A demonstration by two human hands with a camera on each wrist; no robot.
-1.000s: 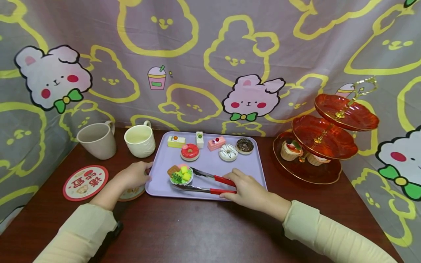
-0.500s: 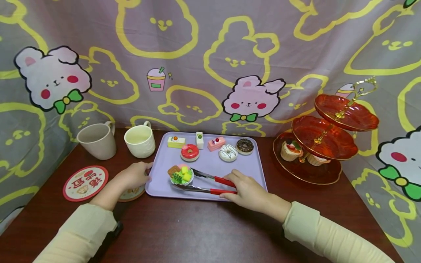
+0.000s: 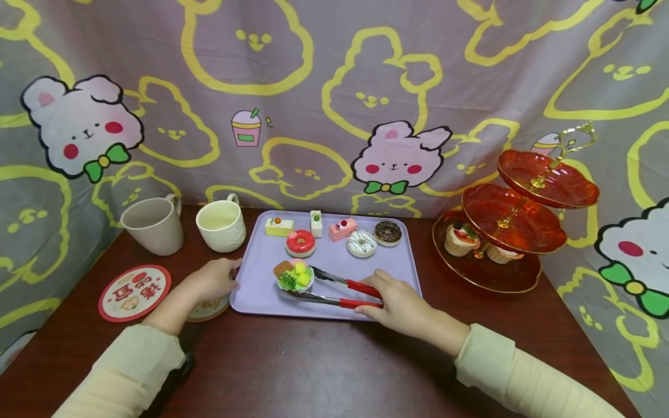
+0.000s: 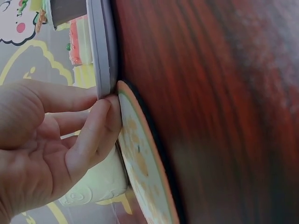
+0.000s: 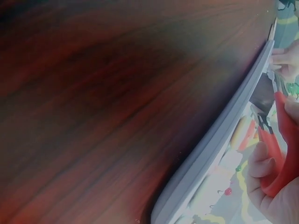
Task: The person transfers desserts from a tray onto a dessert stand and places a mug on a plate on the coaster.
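Observation:
My left hand (image 3: 216, 280) pinches the left edge of the lilac tray (image 3: 251, 302) between thumb and fingertips; the left wrist view shows this grip closely. My right hand (image 3: 399, 302) holds red-handled metal tongs (image 3: 360, 295), whose tips lie either side of a small dessert cup (image 3: 295, 276) topped with yellow, green and brown pieces. The cup is over the tray's front left part; whether it touches the tray I cannot tell. Behind it on the tray are a red donut (image 3: 300, 242), a white donut (image 3: 362, 242), a chocolate donut (image 3: 388, 233) and small cake slices (image 3: 342, 229).
A red three-tier stand (image 3: 514, 217) rises at the right, with two cupcakes (image 3: 461, 239) on its bottom plate. A grey mug (image 3: 154, 226) and a cream cup (image 3: 221, 226) stand at the left. A round coaster (image 3: 135, 292) lies before them; another (image 3: 209, 309) is partly under my left hand.
The tongs and the dessert cup between their tips have shifted slightly to the right with my right hand. My left hand stays at the tray's edge.

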